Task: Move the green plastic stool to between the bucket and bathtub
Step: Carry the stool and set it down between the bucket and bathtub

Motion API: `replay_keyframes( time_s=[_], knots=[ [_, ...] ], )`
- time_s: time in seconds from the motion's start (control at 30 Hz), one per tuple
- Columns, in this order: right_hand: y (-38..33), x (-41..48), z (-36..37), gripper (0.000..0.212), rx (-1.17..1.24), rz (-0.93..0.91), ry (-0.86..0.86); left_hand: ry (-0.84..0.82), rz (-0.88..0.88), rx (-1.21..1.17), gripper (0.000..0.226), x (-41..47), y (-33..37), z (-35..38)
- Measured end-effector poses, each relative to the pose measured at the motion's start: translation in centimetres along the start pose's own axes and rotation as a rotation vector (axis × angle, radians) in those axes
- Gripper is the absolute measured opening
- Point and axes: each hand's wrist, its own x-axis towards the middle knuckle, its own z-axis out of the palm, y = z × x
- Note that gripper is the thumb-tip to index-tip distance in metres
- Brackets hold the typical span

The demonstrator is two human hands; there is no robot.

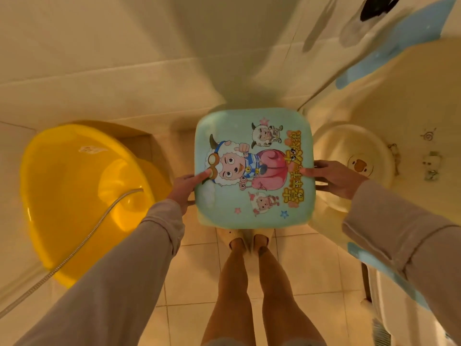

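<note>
The green plastic stool (252, 136), its seat printed with cartoon sheep, is in the middle of the head view, seen from above. My left hand (185, 187) grips its left edge, thumb on the seat. My right hand (334, 178) grips its right edge the same way. The yellow bucket (74, 186) stands on the floor to the left of the stool. The cream baby bathtub (389, 101), with a duck print and blue trim, is to the right. The stool sits in the gap between them, and its legs are hidden under the seat.
A metal shower hose (82, 242) runs from the lower left into the bucket. Tiled walls meet in a corner just behind the stool. My legs and slippers (245, 239) stand on the tiled floor right in front of the stool.
</note>
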Motion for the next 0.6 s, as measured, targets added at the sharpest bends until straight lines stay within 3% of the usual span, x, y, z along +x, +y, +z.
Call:
replay_keyframes(
  time_s=[0.17,0.33,0.6],
  knots=[
    [1.4,5.0,0.3,0.023,0.012,-0.017,-0.005,-0.004,0.007,-0.011,0.046,5.2,-0.8,-0.1],
    [2.4,8.4,-0.4,0.036,0.023,-0.006,-0.029,-0.033,0.015,-0.073,0.007,8.3,-2.4,0.8],
    [2.9,12.3,-0.6,0.038,-0.03,0.0,-0.042,-0.039,-0.024,-0.084,0.007,11.4,-4.6,0.8]
  ],
)
